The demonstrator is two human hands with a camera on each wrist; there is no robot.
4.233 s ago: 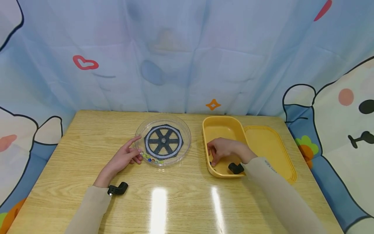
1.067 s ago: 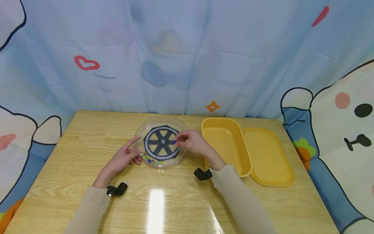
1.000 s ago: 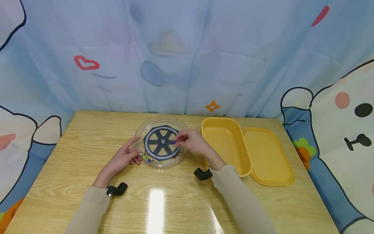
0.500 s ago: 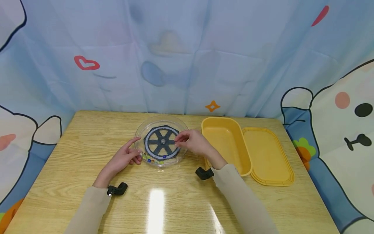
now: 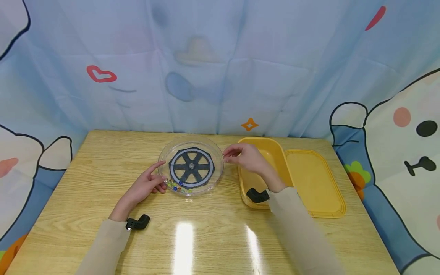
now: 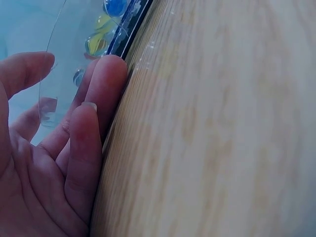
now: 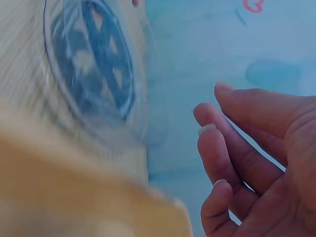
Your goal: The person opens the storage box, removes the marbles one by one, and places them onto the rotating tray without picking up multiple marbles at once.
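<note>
A clear round dish [image 5: 216, 179] with a dark spoked wheel shape [image 5: 192, 166] at its middle stands on the table. Several glass marbles [image 5: 175, 188], yellow, blue and amber, gather along its near left edge. My left hand [image 5: 146, 186] touches the dish's left side, one finger stretched along the rim; the left wrist view shows fingertips [image 6: 109, 74] against the wall beside the marbles. Between the dish and the yellow box [image 5: 290, 191] is my right hand [image 5: 249, 156], partly above the box. Its loosely bent fingers [image 7: 215, 153] and thumb stand apart, with nothing between them.
The yellow lid [image 5: 316, 183] lies flat to the right of the box. A printed blue curtain [image 5: 206, 76] hangs behind the table's [image 5: 137, 248] far edge. Both wrists wear black camera mounts [image 5: 139, 222].
My right hand has let go of a blue marble over the dish and drawn back right toward the box. The marble has rolled left to the others. My left hand has stayed in place.
</note>
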